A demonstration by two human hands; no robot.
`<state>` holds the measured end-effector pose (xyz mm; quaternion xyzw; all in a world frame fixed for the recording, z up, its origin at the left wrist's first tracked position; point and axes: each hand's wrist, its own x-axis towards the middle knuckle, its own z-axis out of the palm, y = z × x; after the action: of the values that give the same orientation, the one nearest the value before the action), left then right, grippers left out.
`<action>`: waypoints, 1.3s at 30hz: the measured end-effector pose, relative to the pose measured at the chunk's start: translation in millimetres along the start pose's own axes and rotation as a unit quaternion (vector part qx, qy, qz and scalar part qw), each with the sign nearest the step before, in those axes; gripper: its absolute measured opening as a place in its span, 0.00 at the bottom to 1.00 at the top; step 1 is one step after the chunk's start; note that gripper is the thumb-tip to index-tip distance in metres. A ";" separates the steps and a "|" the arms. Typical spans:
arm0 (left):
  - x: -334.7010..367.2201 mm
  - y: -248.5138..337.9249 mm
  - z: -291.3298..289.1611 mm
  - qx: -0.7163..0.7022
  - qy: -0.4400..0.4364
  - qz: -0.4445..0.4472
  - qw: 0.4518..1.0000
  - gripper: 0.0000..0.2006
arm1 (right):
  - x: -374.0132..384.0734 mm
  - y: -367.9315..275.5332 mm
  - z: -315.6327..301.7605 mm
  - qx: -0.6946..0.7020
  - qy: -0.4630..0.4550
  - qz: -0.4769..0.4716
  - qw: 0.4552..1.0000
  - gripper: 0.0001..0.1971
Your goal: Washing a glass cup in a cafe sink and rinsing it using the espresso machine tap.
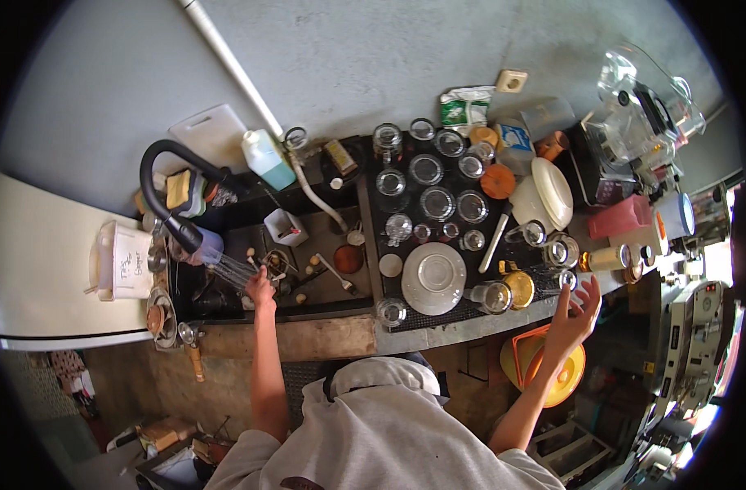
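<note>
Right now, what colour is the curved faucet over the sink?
The curved faucet is black; it shows best in the head view.

The curved tap (147, 174) is black, the round plate (435, 296) white, the handled mug (519, 289) golden, the rectangular tub (619, 217) pink.

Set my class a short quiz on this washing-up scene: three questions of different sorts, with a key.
1. Multiple choice: which hand is in the sink area, under the spray?
A) the right
B) the left
C) neither

2. True or false: water is running from the black faucet.

3. Fill in: the liquid in the bottle behind the sink is ____.

Key
1. B: the left hand; the right hand is open near the glasses.
2. True.
3. Blue-green.
</note>
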<state>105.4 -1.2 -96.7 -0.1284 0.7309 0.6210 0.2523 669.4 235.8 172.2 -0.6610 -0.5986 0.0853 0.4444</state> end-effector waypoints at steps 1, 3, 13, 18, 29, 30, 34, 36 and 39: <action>5.4 5.7 -2.6 0.095 0.019 0.017 0.995 0.13 | -14.1 -18.4 5.8 0.063 -0.010 -0.019 0.998 0.26; 18.7 15.0 -8.0 0.049 0.005 -0.002 0.999 0.16 | -46.2 -62.2 24.9 0.142 -0.035 -0.061 0.987 0.22; 72.9 36.6 -54.3 0.633 0.015 0.146 0.760 0.28 | -261.3 -247.8 180.0 0.326 -0.530 0.003 0.783 0.18; 122.0 41.9 -93.3 0.643 0.057 0.223 0.730 0.30 | -380.9 -259.7 302.0 0.444 -0.611 0.359 0.549 0.19; 180.8 42.4 -74.0 0.882 -0.029 0.151 0.445 0.23 | -446.8 -274.2 362.6 0.463 -0.542 0.471 0.520 0.16; 186.1 39.3 -75.6 0.882 -0.030 0.151 0.446 0.23 | -446.7 -272.6 362.7 0.467 -0.538 0.463 0.528 0.17; 211.2 32.1 -99.0 0.943 0.032 0.084 0.321 0.40 | -443.8 -263.3 365.8 0.477 -0.549 0.447 0.520 0.19; 215.4 39.5 -106.7 0.935 0.088 0.090 0.333 0.42 | -442.9 -261.1 367.0 0.455 -0.539 0.456 0.543 0.20; 209.7 55.2 -105.5 0.952 -0.041 0.098 0.288 0.42 | -443.4 -256.1 369.2 0.436 -0.533 0.468 0.554 0.19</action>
<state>-120.5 -66.7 -150.2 0.3002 0.8034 -0.4872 0.1643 128.9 1.9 -55.1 -0.4073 -0.2222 0.8683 0.1754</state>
